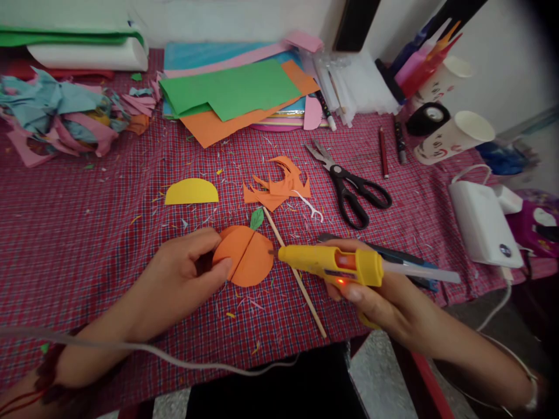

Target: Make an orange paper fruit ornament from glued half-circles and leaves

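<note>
Checked cloth (131, 192): 2 cups (456, 138), scissors (338, 171) nr scraps (282, 184); stick (311, 303) under glue gun (312, 258)

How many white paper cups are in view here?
2. The near paper cup is at the right, beside the black roll; the far paper cup is behind that roll, partly covered. Others could be stacked inside or hidden.

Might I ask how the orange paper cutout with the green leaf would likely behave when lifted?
The orange paper cutout is probably very light, as it looks like thin card. It may flex along the diagonal line across its middle. The green leaf might bend easily, since it juts out beyond the rounded edge.
</note>
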Motion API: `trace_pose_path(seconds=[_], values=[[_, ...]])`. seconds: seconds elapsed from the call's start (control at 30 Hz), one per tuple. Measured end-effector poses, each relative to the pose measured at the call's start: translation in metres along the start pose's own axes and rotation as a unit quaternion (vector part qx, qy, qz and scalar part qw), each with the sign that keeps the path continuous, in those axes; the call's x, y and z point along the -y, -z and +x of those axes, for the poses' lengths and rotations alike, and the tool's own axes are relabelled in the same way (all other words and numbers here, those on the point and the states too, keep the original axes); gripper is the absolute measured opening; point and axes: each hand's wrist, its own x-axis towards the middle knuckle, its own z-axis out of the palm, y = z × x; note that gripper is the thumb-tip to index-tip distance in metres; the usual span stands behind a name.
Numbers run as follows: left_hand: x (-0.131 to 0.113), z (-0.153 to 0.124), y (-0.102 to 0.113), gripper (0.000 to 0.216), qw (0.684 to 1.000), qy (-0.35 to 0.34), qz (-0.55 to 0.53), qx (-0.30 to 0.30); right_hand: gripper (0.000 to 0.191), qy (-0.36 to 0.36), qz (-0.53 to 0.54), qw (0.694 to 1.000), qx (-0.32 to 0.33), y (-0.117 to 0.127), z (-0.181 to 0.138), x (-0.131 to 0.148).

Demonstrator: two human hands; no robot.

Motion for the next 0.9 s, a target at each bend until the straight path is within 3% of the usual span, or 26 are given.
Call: trace_pose_path(seconds=[0.27,0.9], values=[[0.004,-0.001,-0.001,0.013,1.0,0.003,-0.015,0.024,0.041,-0.009,-0.006,0.999,0.032,-0.008,-0.015,-0.003],[0.004,0.0,0.002,0.009,0.994,0.011,-0.095,0.045,0.04,0.016,0.013,0.996,0.087,-0.023,0.005,0.007]])
